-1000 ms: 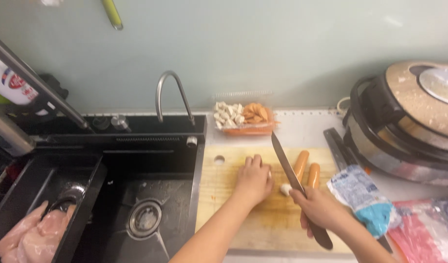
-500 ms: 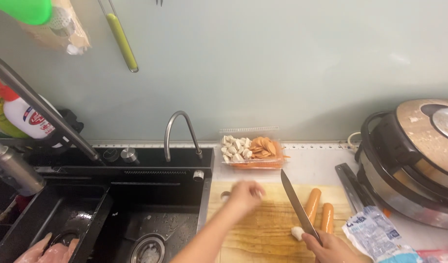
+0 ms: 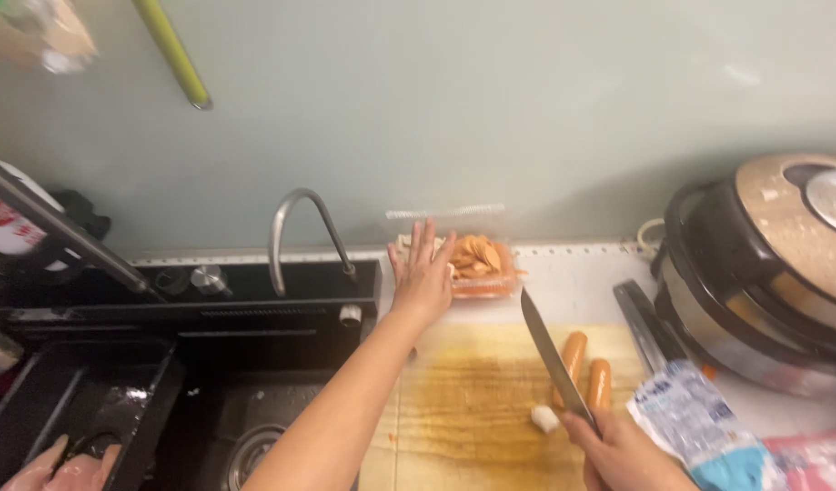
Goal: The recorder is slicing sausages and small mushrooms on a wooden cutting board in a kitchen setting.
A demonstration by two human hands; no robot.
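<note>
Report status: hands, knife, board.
Left hand open, reaching over clear tray. Right hand grips knife. Two sausages on cutting board, nothing blocking.

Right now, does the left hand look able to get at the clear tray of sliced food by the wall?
Probably yes. The left hand is spread open right at the clear tray, overlapping its left edge, with nothing between them. The right hand holds the knife apart, over the cutting board.

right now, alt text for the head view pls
A person's left hand reaches open over a clear tray of sliced food at the wall, while the right hand holds a knife above a wooden board. Two sausages and a small white piece lie on the board; a black sink sits left, a cooker right.
</note>
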